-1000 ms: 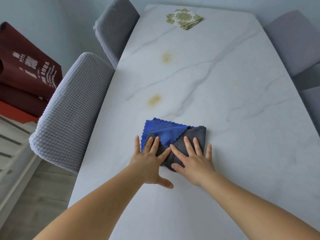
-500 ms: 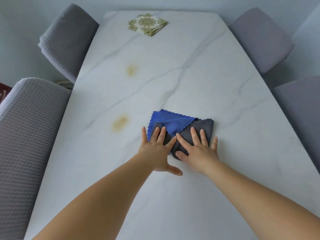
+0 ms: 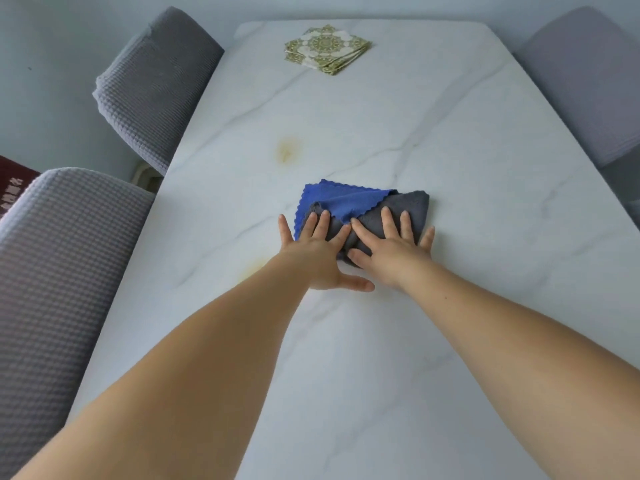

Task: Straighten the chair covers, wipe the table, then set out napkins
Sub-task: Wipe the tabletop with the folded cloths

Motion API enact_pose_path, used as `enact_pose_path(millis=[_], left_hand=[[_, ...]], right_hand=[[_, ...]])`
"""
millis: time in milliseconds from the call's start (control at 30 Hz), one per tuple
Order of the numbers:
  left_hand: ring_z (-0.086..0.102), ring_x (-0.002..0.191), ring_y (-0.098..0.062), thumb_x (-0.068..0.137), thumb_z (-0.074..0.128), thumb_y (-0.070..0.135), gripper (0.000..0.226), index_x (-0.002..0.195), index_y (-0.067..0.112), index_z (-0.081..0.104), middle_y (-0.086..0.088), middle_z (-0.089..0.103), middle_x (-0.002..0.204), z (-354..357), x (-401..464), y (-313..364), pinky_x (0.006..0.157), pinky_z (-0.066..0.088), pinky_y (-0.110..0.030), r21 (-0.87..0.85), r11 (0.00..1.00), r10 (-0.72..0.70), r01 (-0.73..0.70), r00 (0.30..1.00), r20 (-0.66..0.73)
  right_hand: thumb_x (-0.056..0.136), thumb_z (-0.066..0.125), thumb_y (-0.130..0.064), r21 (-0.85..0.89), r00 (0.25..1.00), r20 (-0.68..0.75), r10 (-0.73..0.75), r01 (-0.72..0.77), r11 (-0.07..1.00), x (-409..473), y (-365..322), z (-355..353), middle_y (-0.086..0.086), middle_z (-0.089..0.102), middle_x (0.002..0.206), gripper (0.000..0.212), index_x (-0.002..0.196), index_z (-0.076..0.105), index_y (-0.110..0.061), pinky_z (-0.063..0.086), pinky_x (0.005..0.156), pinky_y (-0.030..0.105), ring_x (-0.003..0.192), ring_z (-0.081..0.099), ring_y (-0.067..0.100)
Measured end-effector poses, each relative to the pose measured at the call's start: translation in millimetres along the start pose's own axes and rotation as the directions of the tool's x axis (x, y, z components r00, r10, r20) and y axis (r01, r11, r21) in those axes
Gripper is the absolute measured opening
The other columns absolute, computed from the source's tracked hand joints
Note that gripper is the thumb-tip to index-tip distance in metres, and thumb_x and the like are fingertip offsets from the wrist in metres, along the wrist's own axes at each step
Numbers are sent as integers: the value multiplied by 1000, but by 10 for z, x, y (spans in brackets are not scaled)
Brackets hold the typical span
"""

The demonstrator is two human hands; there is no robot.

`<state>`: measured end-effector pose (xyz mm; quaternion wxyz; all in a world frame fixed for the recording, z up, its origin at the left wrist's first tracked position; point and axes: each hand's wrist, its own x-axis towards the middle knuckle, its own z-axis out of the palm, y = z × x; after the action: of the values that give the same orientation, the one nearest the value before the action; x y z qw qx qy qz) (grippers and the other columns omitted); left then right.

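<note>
Cloth (image 3: 363,211), blue and grey, folded, is lying mid-table (image 3: 450,150). Your left hand (image 3: 317,251) and right hand (image 3: 391,252) are pressing flat on its near edge, fingers straight and spread, gripping nothing. Napkins (image 3: 327,48), a patterned green stack, are sitting at the far end, well apart. One yellow stain (image 3: 287,150) is showing beyond the cloth, another (image 3: 254,266) beside your left wrist. Covered chairs (image 3: 152,88) are standing along both sides.
</note>
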<state>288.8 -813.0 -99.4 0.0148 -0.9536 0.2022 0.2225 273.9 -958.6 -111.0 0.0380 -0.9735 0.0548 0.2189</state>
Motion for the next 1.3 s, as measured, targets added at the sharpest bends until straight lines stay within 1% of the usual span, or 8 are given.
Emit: enact_pose_path(millis=[100, 333, 500, 600, 767, 867, 1167, 1300], left_hand=[[-24, 142, -23, 49, 31, 97, 122, 146, 37, -13, -5, -19, 157, 47, -115, 46, 97, -27, -62, -52, 999, -4, 4, 1000, 5], [-30, 139, -25, 53, 33, 95, 121, 145, 35, -17, -8, -24, 155, 439, -901, 33, 101, -27, -62, -19, 997, 76, -76, 997, 5], [-35, 137, -25, 52, 31, 95, 121, 143, 35, -23, -8, -28, 154, 765, -1531, -162, 96, -34, -59, 17, 992, 127, -127, 992, -21], [-37, 135, -23, 52, 30, 96, 121, 139, 35, -28, -7, -31, 152, 907, -1818, -450, 94, -36, -57, 31, 993, 115, -114, 993, -27], [-39, 132, -21, 46, 23, 98, 119, 133, 39, -33, -6, -32, 152, 1001, -2077, -1012, 96, -34, -59, 27, 999, 35, -34, 999, -32], [-39, 131, -20, 43, 17, 99, 118, 131, 40, -35, -5, -32, 151, 984, -2086, -1233, 98, -31, -61, 27, 999, -20, 21, 1000, -18], [-32, 138, -23, 38, 11, 100, 118, 130, 41, -33, -6, -32, 152, 815, -1746, -1448, 97, -30, -61, 23, 996, -87, 87, 996, 1], [-31, 139, -23, 35, 9, 100, 125, 136, 39, -29, -6, -31, 152, 668, -1475, -1560, 96, -29, -61, 12, 992, -128, 128, 992, 8]], right_hand=[[89, 20, -67, -14, 1000, -15, -4, 4, 1000, -86, 4, 65, -3, -23, 156, 58, 137, -14, -59, -10, 106, 66, 142, -23, 30], [88, 17, -69, 23, 999, -27, -44, 45, 999, -909, -117, 479, -5, -27, 155, 58, 134, -18, -61, -11, 107, 64, 141, -27, 28], [90, 19, -67, 7, 998, 8, -54, 54, 999, -1483, -438, 740, -4, -31, 153, 59, 133, -19, -61, -13, 106, 63, 139, -30, 28], [89, 19, -67, -21, 993, 22, -114, 114, 993, -1619, -750, 805, -2, -33, 152, 59, 133, -20, -61, -18, 104, 63, 138, -32, 30], [89, 23, -67, -76, 971, 14, -238, 238, 968, -1549, -1329, 795, 0, -30, 154, 61, 138, -13, -58, -21, 102, 63, 139, -30, 33], [89, 23, -67, -99, 959, 27, -281, 282, 954, -1415, -1556, 731, 1, -30, 154, 60, 138, -11, -58, -22, 102, 63, 138, -30, 34], [87, 22, -71, -112, 954, 34, -299, 301, 947, -999, -1685, 527, -1, -27, 155, 60, 137, -10, -60, -20, 102, 64, 140, -28, 31], [87, 21, -71, -104, 954, 33, -297, 298, 949, -684, -1762, 367, -2, -25, 156, 60, 137, -10, -60, -20, 102, 65, 140, -27, 31]])
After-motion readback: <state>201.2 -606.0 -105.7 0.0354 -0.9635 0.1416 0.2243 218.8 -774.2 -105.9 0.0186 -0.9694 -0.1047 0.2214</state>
